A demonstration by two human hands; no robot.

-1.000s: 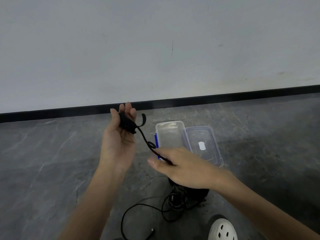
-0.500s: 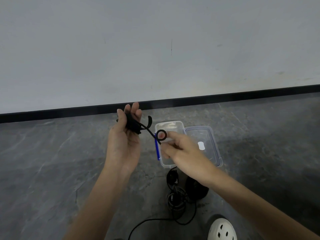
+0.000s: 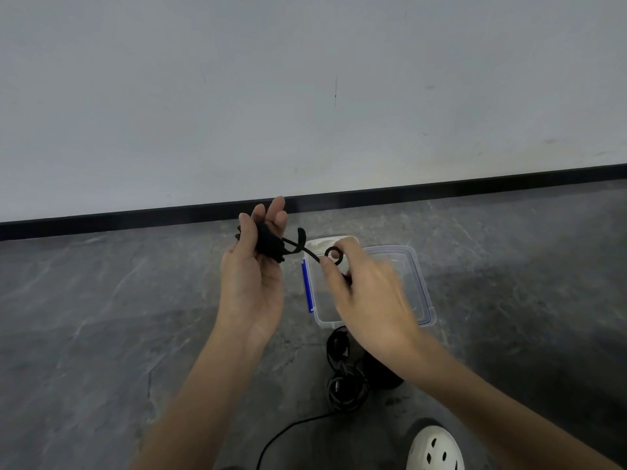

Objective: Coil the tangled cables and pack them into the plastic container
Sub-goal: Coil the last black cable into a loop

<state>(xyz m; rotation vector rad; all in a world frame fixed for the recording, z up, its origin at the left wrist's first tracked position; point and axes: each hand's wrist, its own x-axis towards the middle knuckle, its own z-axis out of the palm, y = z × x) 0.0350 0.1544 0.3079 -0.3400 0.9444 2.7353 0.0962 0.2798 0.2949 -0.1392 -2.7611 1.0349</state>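
Cables not yet dealt with are seen nearest the camera: a tangled heap (image 3: pixel 346 385) of black cable lies on the floor (image 3: pixel 101 334) just beyond a white perforated shoe (image 3: pixel 434 449), and one loose strand (image 3: pixel 288 432) is trailed from it toward the bottom edge. A dark rounded object (image 3: pixel 385 373) is set just beside the heap, half hidden under the right forearm; what it is cannot be told.

Above the heap, a small coiled bundle (image 3: pixel 269 244) of black cable is held between thumb and fingers of the left hand (image 3: pixel 252 283), whose grip is closed on it with the fingertips pointing up. A short tail is led from the bundle to the right hand (image 3: pixel 366 300), where it is pinched in a thumb-and-forefinger grip just below a small loop (image 3: pixel 334 254); that hand is blurred, so finer detail cannot be made out.

Behind the hands, the clear plastic container (image 3: pixel 325 323) with a blue clip (image 3: pixel 307 286) stands open on the floor, its lid (image 3: pixel 403 266) lying beside it on the right. No cable is seen in the part that shows, though much is covered by the right hand. Farther off, a black skirting board (image 3: pixel 441 188) and a pale wall (image 3: pixel 305 96) are seen.

The task is judged to be at an early stage: one cable is nearly wound, nothing appears to have been packed, and the heap is left to be untangled, coiled and placed inside.
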